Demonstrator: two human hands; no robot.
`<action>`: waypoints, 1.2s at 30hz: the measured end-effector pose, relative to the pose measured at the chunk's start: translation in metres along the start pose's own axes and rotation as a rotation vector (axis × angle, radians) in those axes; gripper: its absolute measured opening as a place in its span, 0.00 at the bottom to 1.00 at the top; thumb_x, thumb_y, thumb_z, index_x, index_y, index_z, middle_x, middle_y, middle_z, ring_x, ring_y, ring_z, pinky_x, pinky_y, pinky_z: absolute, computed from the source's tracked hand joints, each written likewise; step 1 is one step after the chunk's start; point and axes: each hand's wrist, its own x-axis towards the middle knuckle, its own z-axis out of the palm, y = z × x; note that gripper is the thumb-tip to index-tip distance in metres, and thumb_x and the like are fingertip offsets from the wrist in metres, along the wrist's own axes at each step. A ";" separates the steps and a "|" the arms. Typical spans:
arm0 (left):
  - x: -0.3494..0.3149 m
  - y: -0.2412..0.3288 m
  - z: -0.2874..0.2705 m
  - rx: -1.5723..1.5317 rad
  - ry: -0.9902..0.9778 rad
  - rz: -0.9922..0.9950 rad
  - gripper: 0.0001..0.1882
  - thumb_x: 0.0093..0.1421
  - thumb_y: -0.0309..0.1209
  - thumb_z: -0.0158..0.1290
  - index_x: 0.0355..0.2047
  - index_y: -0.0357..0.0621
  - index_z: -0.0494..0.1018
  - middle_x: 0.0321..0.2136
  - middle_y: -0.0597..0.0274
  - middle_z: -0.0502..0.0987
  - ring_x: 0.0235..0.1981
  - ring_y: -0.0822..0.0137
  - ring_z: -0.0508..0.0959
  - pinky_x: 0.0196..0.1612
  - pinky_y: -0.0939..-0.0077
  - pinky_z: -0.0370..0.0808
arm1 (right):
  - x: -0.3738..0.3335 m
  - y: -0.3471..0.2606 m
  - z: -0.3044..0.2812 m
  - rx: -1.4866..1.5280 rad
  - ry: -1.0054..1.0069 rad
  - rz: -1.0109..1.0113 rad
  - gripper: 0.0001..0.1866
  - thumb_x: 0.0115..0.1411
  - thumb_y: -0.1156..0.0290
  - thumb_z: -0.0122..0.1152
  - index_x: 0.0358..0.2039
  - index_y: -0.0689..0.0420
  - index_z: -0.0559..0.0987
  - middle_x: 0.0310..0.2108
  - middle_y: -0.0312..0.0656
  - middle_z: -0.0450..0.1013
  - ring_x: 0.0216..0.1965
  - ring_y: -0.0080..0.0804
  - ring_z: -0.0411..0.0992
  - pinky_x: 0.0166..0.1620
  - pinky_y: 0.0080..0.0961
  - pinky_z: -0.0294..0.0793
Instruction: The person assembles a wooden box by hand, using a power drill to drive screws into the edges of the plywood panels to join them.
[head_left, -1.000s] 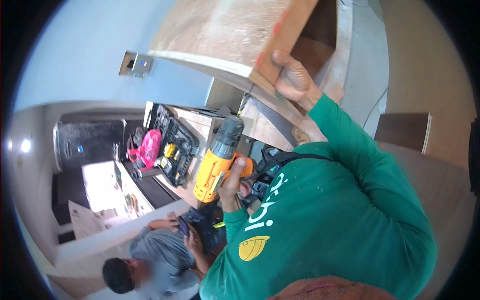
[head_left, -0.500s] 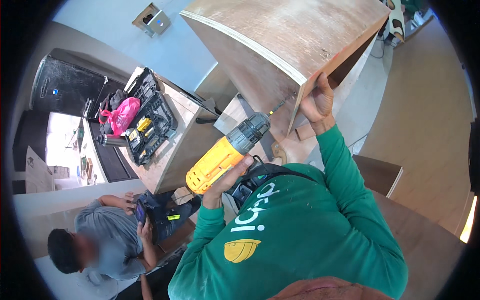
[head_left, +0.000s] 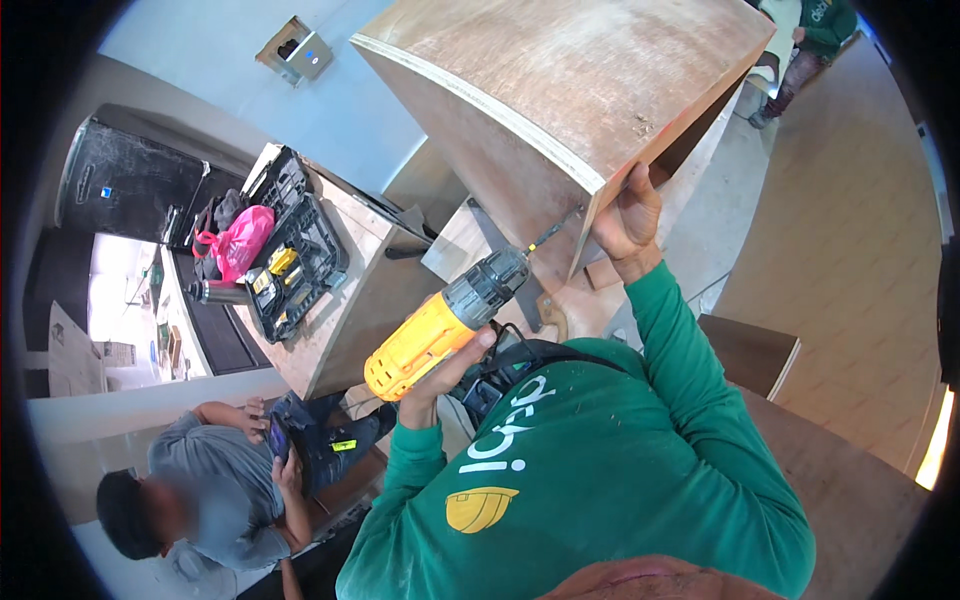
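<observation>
My left hand (head_left: 447, 372) is wrapped round a yellow and black cordless drill (head_left: 420, 345), seen from its motor side. The drill's long thin bit (head_left: 553, 234) points up and to the right, its tip at the side panel of a plywood box (head_left: 505, 150). I cannot tell whether the tip is inside the wood. Gripping the near edge of that box is my right hand (head_left: 630, 222), thumb up along the rim and the other fingers partly hidden behind the panel.
A handsaw (head_left: 545, 312) lies beneath the box. An open tool case (head_left: 305, 255), a pink bag (head_left: 240, 240) and a metal flask (head_left: 220, 292) sit on a cabinet at left. One person sits lower left with a phone (head_left: 280, 435); another person (head_left: 825, 30) stands far right.
The drill has drawn back slightly down and left, and more of its bit shows. My right hand stays on the box edge. A person has come into view at the upper right.
</observation>
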 end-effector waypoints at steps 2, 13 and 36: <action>0.000 -0.001 0.001 -0.015 0.020 -0.009 0.15 0.56 0.30 0.70 0.41 0.45 0.78 0.28 0.70 0.79 0.27 0.76 0.77 0.32 0.78 0.74 | 0.002 -0.003 -0.001 0.021 -0.013 0.021 0.24 0.57 0.64 0.76 0.53 0.53 0.79 0.50 0.38 0.79 0.56 0.39 0.74 0.67 0.46 0.67; -0.003 -0.021 -0.013 -0.008 0.012 -0.039 0.17 0.54 0.32 0.71 0.41 0.42 0.77 0.28 0.67 0.81 0.27 0.74 0.79 0.32 0.76 0.76 | -0.003 0.006 0.013 0.057 -0.019 0.072 0.30 0.56 0.67 0.77 0.57 0.53 0.75 0.54 0.40 0.77 0.59 0.41 0.73 0.68 0.47 0.66; 0.004 -0.003 -0.014 -0.017 -0.020 -0.120 0.16 0.58 0.31 0.69 0.44 0.42 0.79 0.36 0.65 0.82 0.36 0.70 0.80 0.41 0.73 0.77 | -0.013 -0.007 -0.005 -0.558 -0.005 0.181 0.29 0.43 0.76 0.78 0.48 0.59 0.78 0.41 0.38 0.79 0.43 0.30 0.77 0.51 0.29 0.75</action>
